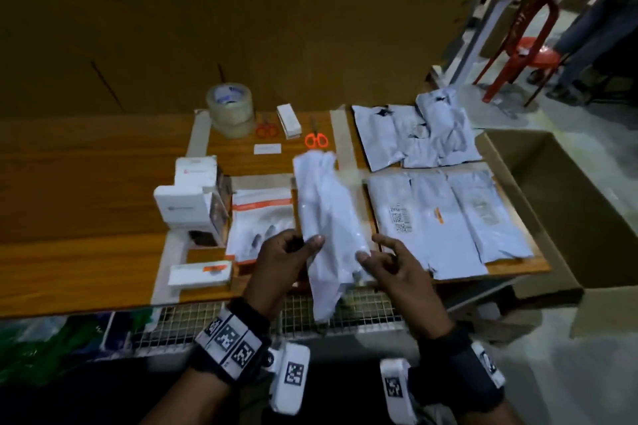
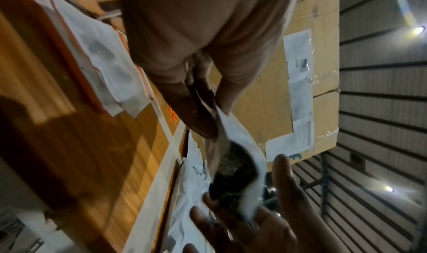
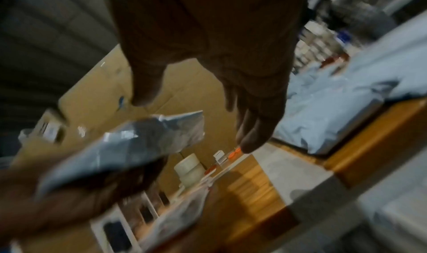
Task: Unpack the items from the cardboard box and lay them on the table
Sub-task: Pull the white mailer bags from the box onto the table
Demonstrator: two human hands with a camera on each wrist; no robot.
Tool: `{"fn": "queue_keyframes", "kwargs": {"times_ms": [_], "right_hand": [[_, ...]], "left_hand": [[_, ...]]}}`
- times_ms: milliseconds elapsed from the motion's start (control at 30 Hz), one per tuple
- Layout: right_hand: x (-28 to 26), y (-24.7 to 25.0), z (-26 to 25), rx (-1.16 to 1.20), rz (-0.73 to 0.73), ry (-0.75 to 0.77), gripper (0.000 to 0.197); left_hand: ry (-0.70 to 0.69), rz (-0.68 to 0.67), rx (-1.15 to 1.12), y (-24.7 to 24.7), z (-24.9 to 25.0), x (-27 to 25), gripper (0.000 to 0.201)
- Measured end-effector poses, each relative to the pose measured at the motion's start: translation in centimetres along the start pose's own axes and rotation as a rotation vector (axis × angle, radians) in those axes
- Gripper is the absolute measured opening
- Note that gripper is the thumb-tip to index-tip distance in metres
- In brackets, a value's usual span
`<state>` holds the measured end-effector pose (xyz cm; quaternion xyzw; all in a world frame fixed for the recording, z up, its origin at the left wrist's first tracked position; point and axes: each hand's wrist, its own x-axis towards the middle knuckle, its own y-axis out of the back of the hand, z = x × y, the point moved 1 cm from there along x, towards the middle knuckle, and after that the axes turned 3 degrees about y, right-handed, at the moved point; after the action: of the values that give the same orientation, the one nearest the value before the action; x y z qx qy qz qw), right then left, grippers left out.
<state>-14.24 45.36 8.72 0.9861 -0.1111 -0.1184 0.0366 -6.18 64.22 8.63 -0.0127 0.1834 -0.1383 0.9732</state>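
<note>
Pinching a grey mailer (image 1: 324,224) near its lower end, the left hand (image 1: 279,262) has thumb and curled fingers clamped on the bag, which hangs over the table's (image 1: 86,190) near edge with its top tilted away from the person. Just right of that pinch, the right hand (image 1: 393,262) sits with fingers loosely spread and holding nothing; the thumb tip looks right at the bag's edge, but I can't tell if it actually touches. From the left wrist view the mailer's bottom looks open, with something dark and speckled inside (image 2: 233,174), too blurry to name. Right behind the left hand's fingers lies a clear zip bag (image 1: 259,217) with dark bits in it, and further left there's a cluster of small white boxes (image 1: 193,193). Off to the right of the grip, a spread of flat mailers (image 1: 445,217) covers that end of the table, with more crumpled ones (image 1: 414,134) beyond them. Past the bag's top are tape rolls (image 1: 230,107) and orange scissors (image 1: 316,139). The cardboard box (image 1: 559,190) stands well right, on the floor beside the table; the part of the inside I can see looks bare, though the near corner is hidden. So I'd guess most of the unpacking is done, and this bag is not laid flat yet.
</note>
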Motion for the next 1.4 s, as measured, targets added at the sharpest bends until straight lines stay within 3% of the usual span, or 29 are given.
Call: {"fn": "queue_keyframes", "kwargs": {"times_ms": [67, 133, 200, 233, 333, 400, 433, 533, 567, 633, 733, 833, 933, 1067, 1200, 1400], "right_hand": [[-1.9, -1.8, -0.9, -0.282, 0.018, 0.175, 0.092], [-2.8, -3.0, -0.8, -0.647, -0.036, 0.472, 0.100], [-2.5, -3.7, -0.2, -0.936, -0.110, 0.633, 0.093], [-2.2, -4.0, 0.0, -0.970, -0.095, 0.654, 0.086], [-1.9, -4.2, 0.0, -0.671, 0.143, 0.687, 0.049], [-1.7, -3.9, -0.2, -0.449, 0.356, 0.630, 0.027], [-1.6, -3.6, -0.5, -0.335, 0.408, 0.531, 0.019], [-1.1, -3.2, -0.4, 0.324, 0.285, 0.097, 0.016], [-1.1, -3.1, -0.3, 0.490, 0.235, 0.008, 0.022], [-0.9, -3.0, 0.7, 0.571, 0.214, -0.040, 0.031], [0.0, -3.2, 2.9, 0.492, 0.296, -0.080, 0.028], [1.3, -4.6, 4.9, 0.231, 0.398, -0.147, 0.031], [2.2, -6.5, 5.7, -0.193, 0.367, -0.066, 0.050], [2.7, -6.9, 5.3, -0.506, 0.337, -0.022, 0.044], [3.3, -6.5, 6.4, -0.566, 0.217, -0.062, 0.046], [4.0, -5.7, 6.3, -0.650, 0.198, 0.008, 0.039]], "left_hand": [[-0.009, 0.083, -0.042, 1.5, -0.2, -0.1, 0.031], [0.005, 0.092, -0.058, 2.2, 0.1, 0.0, 0.019], [0.009, 0.030, -0.084, 2.1, 0.6, -0.3, 0.018], [0.008, 0.001, -0.097, 1.9, 0.8, -0.6, 0.018], [-0.047, -0.073, -0.095, 1.8, 2.1, -1.9, 0.022], [-0.104, -0.091, -0.038, 2.6, 2.6, -2.1, 0.023], [-0.115, -0.079, -0.031, 3.2, 2.8, -2.1, 0.023], [-0.119, 0.021, -0.033, 5.8, 2.3, -1.7, 0.021], [-0.126, 0.043, -0.015, 6.4, 2.0, -1.8, 0.020], [-0.143, 0.055, 0.019, 7.0, 1.7, -2.0, 0.018], [-0.141, 0.047, 0.060, 7.3, 1.0, -2.2, 0.016], [-0.111, 0.043, 0.044, 7.4, 0.5, -2.8, 0.017], [-0.126, 0.066, 0.070, 7.8, 0.5, -3.3, 0.016], [-0.173, 0.113, 0.096, 8.6, 0.4, -3.7, 0.014], [-0.162, 0.118, 0.113, 8.6, -0.4, -3.6, 0.011], [-0.135, 0.095, 0.139, 7.0, -1.5, -3.0, 0.010]]}}
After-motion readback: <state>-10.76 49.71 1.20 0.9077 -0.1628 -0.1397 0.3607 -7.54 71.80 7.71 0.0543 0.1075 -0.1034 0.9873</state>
